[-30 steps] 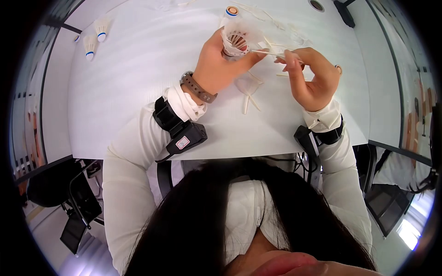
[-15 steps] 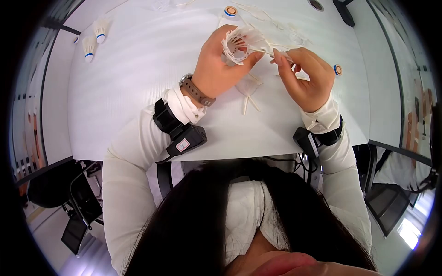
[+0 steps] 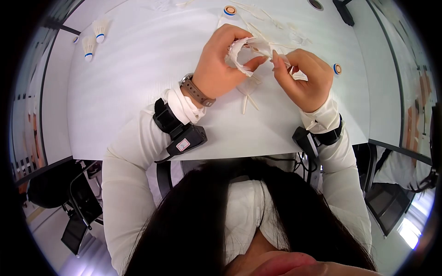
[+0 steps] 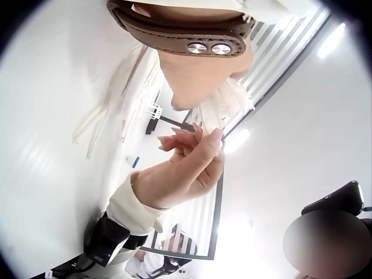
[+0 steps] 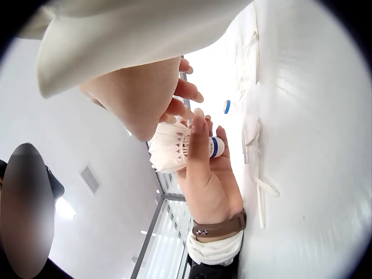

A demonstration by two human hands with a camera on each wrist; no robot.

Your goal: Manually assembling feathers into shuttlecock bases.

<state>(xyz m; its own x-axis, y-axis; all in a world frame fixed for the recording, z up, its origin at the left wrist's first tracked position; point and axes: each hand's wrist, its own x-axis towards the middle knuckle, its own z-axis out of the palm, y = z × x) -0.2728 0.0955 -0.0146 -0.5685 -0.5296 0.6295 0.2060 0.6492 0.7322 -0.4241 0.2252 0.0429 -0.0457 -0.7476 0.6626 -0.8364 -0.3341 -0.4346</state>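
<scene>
In the head view my left hand [image 3: 221,64] grips a white feather shuttlecock [image 3: 235,49], its open feathered end tilted toward the camera. From the right wrist view, the left thumb lies across its side and the blue-banded base [image 5: 218,147] points to the table side. My right hand [image 3: 307,80] is close at the right edge of the skirt, thumb and fingertips pinching a white feather [image 4: 210,119]. That feather is partly hidden by the fingers.
Two whole shuttlecocks [image 3: 89,48] lie at the far left of the white table [image 3: 138,69]. A loose round base [image 3: 229,10] sits beyond the hands, another base [image 3: 337,69] right of the right hand. Loose feather pieces [image 3: 248,105] are scattered in the middle and at the back.
The left hand has turned the shuttlecock so its open end faces more toward the left and front. The right fingertips have moved left with the feather, up to the skirt.
</scene>
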